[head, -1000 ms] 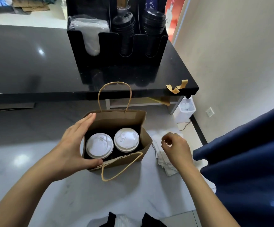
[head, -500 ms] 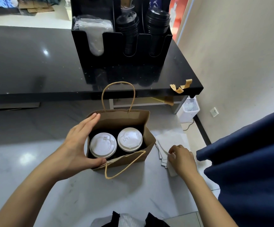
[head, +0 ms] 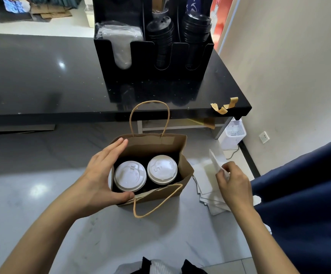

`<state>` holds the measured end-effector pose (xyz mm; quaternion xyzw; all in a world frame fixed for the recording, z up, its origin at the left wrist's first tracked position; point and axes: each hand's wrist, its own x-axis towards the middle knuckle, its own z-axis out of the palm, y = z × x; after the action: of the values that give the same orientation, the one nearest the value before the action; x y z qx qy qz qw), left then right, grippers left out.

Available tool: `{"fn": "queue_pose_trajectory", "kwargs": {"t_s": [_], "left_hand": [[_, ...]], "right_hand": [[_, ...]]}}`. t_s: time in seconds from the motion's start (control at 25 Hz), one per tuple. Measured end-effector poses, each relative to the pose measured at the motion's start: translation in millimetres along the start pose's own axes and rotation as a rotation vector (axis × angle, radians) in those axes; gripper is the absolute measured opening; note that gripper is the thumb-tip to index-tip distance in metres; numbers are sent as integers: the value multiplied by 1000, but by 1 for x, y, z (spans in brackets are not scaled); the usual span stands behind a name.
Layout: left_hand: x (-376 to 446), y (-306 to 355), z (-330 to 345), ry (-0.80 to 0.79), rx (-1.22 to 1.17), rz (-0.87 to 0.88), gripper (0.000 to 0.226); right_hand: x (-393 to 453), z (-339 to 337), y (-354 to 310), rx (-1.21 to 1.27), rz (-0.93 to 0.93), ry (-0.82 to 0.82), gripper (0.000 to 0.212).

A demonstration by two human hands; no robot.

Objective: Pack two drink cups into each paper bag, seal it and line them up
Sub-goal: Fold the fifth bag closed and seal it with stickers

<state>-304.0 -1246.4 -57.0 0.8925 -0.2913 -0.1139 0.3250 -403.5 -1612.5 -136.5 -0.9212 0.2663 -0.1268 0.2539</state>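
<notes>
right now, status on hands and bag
Left hand holds open paper bag, two lidded cups inside. Right hand pinches white sheet. Bag unsealed.

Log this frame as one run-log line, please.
bag: open, two lidded cups inside | left hand: holds bag | right hand: pinches white slip | seal: not yet
</notes>
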Motion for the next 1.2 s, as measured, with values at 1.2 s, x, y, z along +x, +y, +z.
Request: {"fn": "queue_pose_trajectory", "kwargs": {"t_s": [1.2], "left_hand": [[-3,7,-2,6,-50,-38,126]], "right_hand": [[1,6,-199,-257,-731,-597,14]]}}
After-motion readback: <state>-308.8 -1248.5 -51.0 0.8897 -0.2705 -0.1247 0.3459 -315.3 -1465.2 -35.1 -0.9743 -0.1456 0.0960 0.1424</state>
